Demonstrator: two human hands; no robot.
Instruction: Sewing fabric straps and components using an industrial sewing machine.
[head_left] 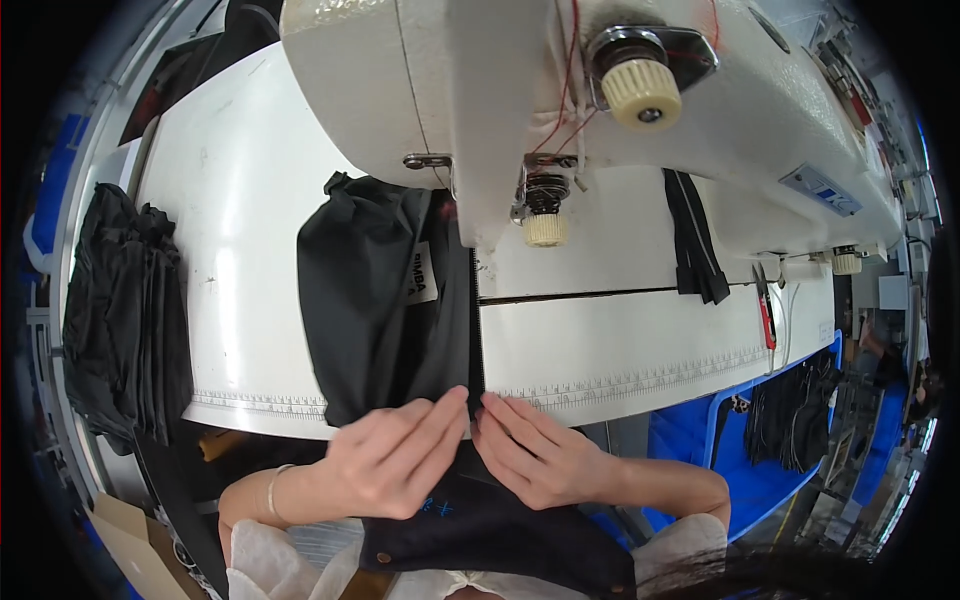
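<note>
A dark grey fabric piece [355, 290] with a white label [424, 272] lies on the white sewing table, its far end under the head of the sewing machine [500, 110]. Along its right edge runs a black zipper [476, 320]. At the table's front edge, my left hand [400, 455] pinches the fabric beside the zipper, fingertips pressed together. Close by on the right, my right hand [540, 455] pinches the zipper's near end. The two sets of fingertips almost meet. Where the needle meets the cloth is hidden by the machine head.
A stack of dark fabric pieces [130, 320] hangs over the table's left side. Black zipper strips [695, 240] and red-handled snips [766, 310] lie at the right. Below the table's right edge stands a blue bin [735, 440] holding dark pieces. An open cardboard box [135, 550] is at lower left.
</note>
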